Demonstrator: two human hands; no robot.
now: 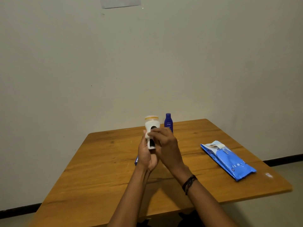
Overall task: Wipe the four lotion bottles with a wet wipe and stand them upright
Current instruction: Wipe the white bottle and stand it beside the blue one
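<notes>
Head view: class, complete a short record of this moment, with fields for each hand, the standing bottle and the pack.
left hand: grips the white bottle, raised above the table
right hand: pinches a wet wipe against that bottle
blue bottle: upright, near the table's far edge
wipes pack: lying flat, right side of the table

The white bottle (151, 126) in your left hand (146, 154) carries a black label patch and a translucent cap banded in pale yellow. The blue bottle (168, 122) is deep blue with white lettering. Your wipes pack (229, 161) is bright blue with a white flap. The worktop (98, 161) shows honey-brown wood grain with dark knots. Your wristband (189, 183) is dark and braided.
</notes>
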